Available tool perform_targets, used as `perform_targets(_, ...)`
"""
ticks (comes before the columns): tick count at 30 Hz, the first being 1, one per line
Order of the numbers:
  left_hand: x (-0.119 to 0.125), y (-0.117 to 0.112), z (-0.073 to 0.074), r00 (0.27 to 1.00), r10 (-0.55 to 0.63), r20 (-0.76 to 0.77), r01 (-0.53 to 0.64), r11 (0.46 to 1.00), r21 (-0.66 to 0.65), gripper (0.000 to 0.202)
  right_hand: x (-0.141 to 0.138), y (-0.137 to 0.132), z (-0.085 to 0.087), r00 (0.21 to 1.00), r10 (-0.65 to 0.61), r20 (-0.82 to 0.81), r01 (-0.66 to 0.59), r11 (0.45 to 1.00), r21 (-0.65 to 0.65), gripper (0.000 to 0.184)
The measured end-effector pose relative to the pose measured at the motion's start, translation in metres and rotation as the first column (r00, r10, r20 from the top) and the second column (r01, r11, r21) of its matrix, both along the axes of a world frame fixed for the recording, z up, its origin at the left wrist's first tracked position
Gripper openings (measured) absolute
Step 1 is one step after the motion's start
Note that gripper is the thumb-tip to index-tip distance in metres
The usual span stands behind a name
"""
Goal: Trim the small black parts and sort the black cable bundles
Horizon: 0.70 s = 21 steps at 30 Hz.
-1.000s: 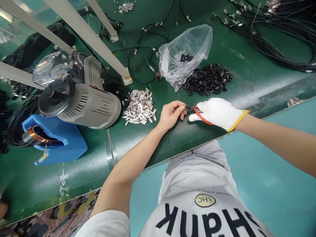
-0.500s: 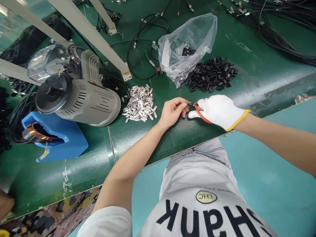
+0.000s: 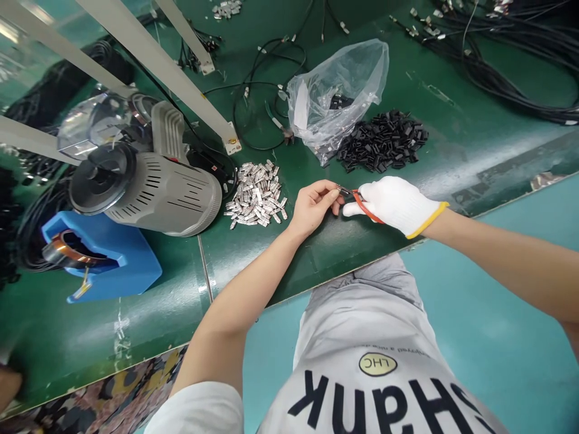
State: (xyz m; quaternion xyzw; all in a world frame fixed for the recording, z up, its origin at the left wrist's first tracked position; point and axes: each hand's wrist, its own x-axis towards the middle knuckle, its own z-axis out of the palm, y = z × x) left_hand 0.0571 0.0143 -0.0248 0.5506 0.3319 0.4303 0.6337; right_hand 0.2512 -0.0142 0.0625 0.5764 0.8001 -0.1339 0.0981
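Note:
My left hand (image 3: 313, 207) is bare and pinched closed around a small metal piece, too tiny to name, held just above the green table (image 3: 280, 259). My right hand (image 3: 392, 202) wears a white glove with a yellow cuff and grips orange-handled pliers (image 3: 364, 207). The pliers' tip meets the piece at my left fingertips. A pile of silver metal shells (image 3: 257, 196) lies just left of my left hand. A pile of black plastic housings (image 3: 382, 141) lies beyond my right hand.
A clear plastic bag (image 3: 337, 93) sits behind the hands. A grey motor-like machine (image 3: 149, 184) and a blue tray with a tape roll (image 3: 102, 262) stand at the left. Black cables (image 3: 511, 60) cover the far right. White frame bars (image 3: 158, 60) cross the upper left.
Both hands have stayed together at the same spot over the table edge; only small shifts of the view and of the fingers show.

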Motion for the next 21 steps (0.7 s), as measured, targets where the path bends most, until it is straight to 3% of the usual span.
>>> perform_targets(10,-0.003,0.002,0.002,0.999,-0.006,0.033,0.007,1.000,-0.030,0.039,0.013,0.000,-0.021,1.000,0.024,-0.020,-0.020,0.988,0.150,0.060)
perform_targets(16,-0.004,-0.003,0.007,0.999,-0.017,-0.031,0.016,0.999,-0.046,0.041,0.006,-0.002,-0.016,0.962,-0.144,-0.232,0.159,0.986,0.048,0.045)
perform_targets(21,-0.005,-0.011,0.008,0.993,-0.038,-0.111,0.049,0.994,0.094,0.036,-0.004,-0.007,-0.021,0.891,-0.189,-0.414,0.214,0.977,0.014,0.034)
